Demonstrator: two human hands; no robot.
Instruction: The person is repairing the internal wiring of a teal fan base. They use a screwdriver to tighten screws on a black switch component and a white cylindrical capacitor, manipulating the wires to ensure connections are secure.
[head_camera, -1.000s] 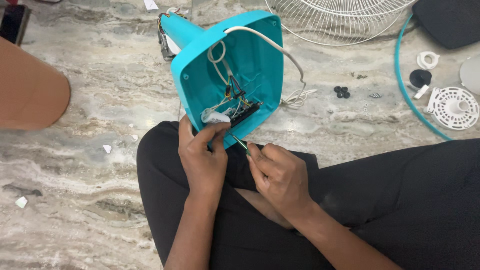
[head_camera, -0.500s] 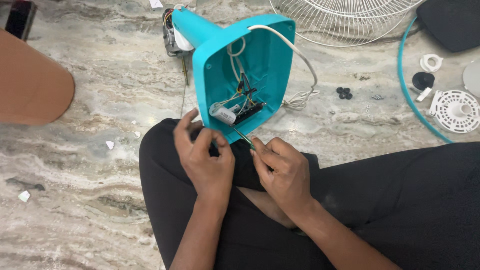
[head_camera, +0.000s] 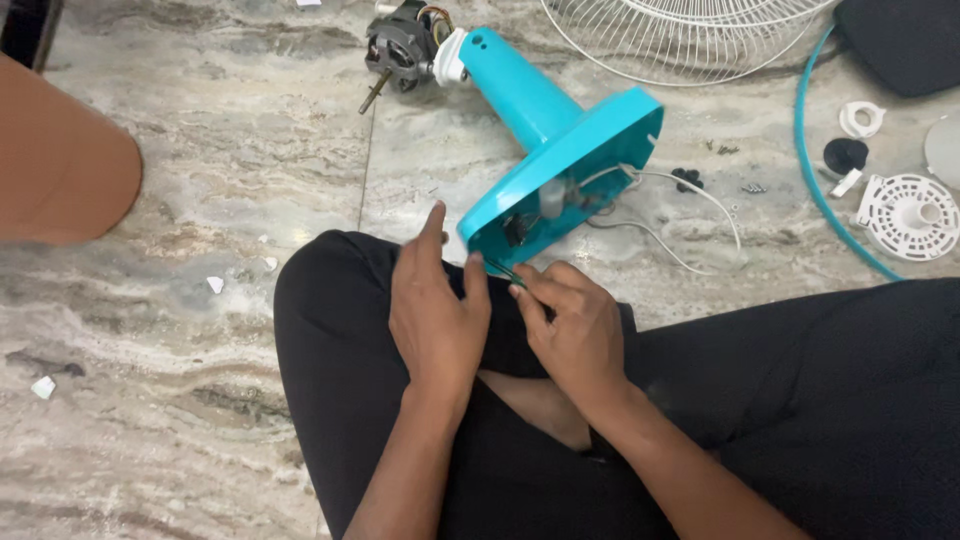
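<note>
Head view showed the turquoise plastic fan base (head_camera: 560, 165) tilted against the knee; left hand (head_camera: 437, 315) steadied its rim, fingers spread, right hand (head_camera: 575, 335) pinched thin wires (head_camera: 505, 270), likely light, rigid, wiring fragile

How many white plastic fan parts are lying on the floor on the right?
3: a small ring, a round vented cover, and a disc cut off by the frame edge. More may lie out of view.

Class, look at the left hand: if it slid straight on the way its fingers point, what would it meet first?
Most likely the near edge of the turquoise fan base; the left hand already points up at it, though depth is unclear.
</note>
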